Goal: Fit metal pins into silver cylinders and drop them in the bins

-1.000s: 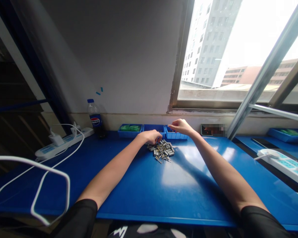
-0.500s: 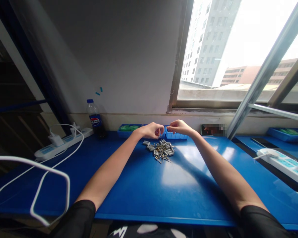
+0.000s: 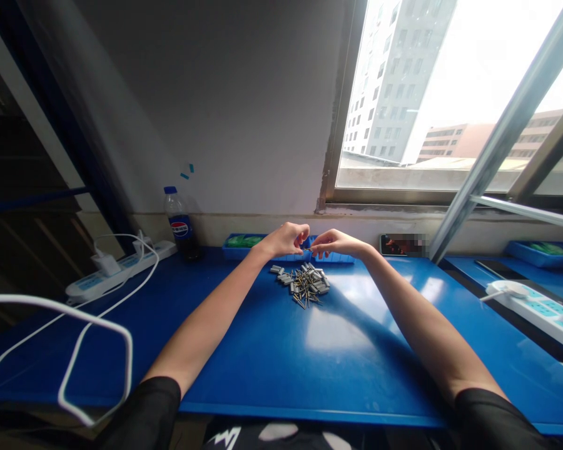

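My left hand [image 3: 288, 240] and my right hand [image 3: 334, 242] meet over the far side of the blue table, fingertips almost touching. A small thin metal piece [image 3: 308, 249] shows between them, its exact kind too small to make out. The right thumb and finger pinch one end of it. My left fingers are curled in a pinch at the other end, and whatever else they hold is hidden. Just below the hands lies a pile of thin brass-coloured pins and short silver-grey pieces [image 3: 304, 284]. Behind the hands stand blue bins [image 3: 340, 257], partly covered by them.
A blue bin with green contents [image 3: 244, 242] stands left of the hands. Further left are a cola bottle [image 3: 181, 225] and a power strip [image 3: 122, 272] with white cables. A phone [image 3: 398, 245] leans at the wall on the right, before a metal post [image 3: 460, 194].
My right hand has moved slightly left, from over the right blue bin to my left hand's fingertips. A thin piece now shows between the hands. The pile looks unchanged.
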{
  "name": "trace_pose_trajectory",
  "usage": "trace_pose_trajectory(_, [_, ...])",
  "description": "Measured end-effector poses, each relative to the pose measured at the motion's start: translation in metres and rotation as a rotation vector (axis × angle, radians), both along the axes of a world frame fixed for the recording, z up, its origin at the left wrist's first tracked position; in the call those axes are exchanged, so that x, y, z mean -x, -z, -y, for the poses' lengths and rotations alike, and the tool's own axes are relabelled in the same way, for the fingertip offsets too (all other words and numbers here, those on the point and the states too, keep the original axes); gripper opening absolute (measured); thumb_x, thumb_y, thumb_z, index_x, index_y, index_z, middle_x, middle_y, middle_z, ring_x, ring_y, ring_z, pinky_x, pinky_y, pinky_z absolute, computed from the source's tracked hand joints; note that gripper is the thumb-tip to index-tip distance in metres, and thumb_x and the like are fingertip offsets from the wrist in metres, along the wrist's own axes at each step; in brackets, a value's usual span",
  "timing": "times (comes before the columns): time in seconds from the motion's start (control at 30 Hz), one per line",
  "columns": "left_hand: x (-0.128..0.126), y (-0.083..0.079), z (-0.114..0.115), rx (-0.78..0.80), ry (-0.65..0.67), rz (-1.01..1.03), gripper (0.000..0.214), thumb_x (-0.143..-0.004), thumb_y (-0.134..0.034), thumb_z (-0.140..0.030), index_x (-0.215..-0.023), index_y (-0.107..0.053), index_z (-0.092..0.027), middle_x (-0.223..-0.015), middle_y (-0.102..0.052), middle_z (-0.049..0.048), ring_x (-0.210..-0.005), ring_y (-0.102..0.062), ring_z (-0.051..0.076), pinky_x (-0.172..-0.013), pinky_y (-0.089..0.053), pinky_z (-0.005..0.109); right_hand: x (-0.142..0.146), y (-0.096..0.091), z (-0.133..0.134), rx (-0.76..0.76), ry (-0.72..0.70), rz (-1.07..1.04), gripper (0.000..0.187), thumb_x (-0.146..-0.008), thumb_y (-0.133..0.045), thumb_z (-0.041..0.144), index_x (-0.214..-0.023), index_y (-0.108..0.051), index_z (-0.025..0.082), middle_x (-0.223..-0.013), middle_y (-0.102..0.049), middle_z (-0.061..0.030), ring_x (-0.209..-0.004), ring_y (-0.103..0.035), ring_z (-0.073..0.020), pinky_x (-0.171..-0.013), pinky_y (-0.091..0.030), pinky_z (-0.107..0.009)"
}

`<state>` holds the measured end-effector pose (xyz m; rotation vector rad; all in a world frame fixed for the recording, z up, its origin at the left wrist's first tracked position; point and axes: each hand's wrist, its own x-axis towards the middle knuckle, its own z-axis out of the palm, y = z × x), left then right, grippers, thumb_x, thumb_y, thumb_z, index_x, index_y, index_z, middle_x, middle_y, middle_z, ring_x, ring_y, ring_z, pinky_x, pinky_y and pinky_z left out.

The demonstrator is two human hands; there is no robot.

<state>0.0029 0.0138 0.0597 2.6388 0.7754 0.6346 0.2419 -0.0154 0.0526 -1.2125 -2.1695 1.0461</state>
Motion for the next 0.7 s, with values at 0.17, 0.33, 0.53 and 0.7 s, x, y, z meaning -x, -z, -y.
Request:
trace_pose_trajectory(0.17, [-0.003, 0.001, 0.001, -0.039, 0.02, -0.002, 0.03, -0.071, -0.081, -0.017, -0.093, -0.061, -0.016, -0.082, -0.067, -0.0005, -0.07, -0.062, 0.011, -0.062, -0.046, 0.02, 0.003, 0.003, -0.003, -0.014, -0.005, 0.001, 0.049, -0.08, -0.077, 0.062, -0.089, -0.08, 0.013, -0.083, -0.078, -0.0095, -0.077, -0.072, -0.0192, -0.07, -0.054, -0.028])
trace_pose_trajectory(0.33, [-0.004, 0.004, 0.0, -0.085, 0.005, 0.014, 0.024, -0.078, -0.078, -0.024, -0.096, -0.064, -0.016, -0.084, -0.069, 0.0012, -0.073, -0.063, 0.012, -0.064, -0.047, 0.021, 0.001, 0.009, -0.009, -0.062, 0.004, -0.017, 0.046, -0.081, -0.076, 0.058, -0.086, -0.079, 0.012, -0.077, -0.077, -0.0086, -0.071, -0.069, -0.0178, -0.067, -0.053, -0.027])
trace_pose_trajectory(0.53, [0.0, 0.011, -0.008, 0.036, -0.04, -0.227, 0.016, -0.077, -0.077, -0.023, -0.091, -0.074, -0.016, -0.084, -0.074, 0.0039, -0.075, -0.067, 0.014, -0.066, -0.048, 0.021, -0.011, 0.014, -0.022, -0.181, 0.254, 0.02, 0.034, -0.082, -0.071, 0.047, -0.074, -0.075, 0.014, -0.067, -0.073, -0.0056, -0.063, -0.066, -0.0164, -0.06, -0.049, -0.025])
trace_pose_trajectory(0.7, [-0.003, 0.022, -0.01, 0.163, 0.016, -0.479, 0.023, -0.071, -0.076, -0.011, -0.093, -0.078, -0.018, -0.088, -0.078, 0.0046, -0.077, -0.07, 0.015, -0.064, -0.049, 0.019, -0.02, 0.019, -0.028, -0.383, 0.498, 0.151, 0.032, -0.08, -0.068, 0.044, -0.069, -0.074, 0.016, -0.061, -0.07, -0.0039, -0.059, -0.063, -0.0166, -0.054, -0.043, -0.024])
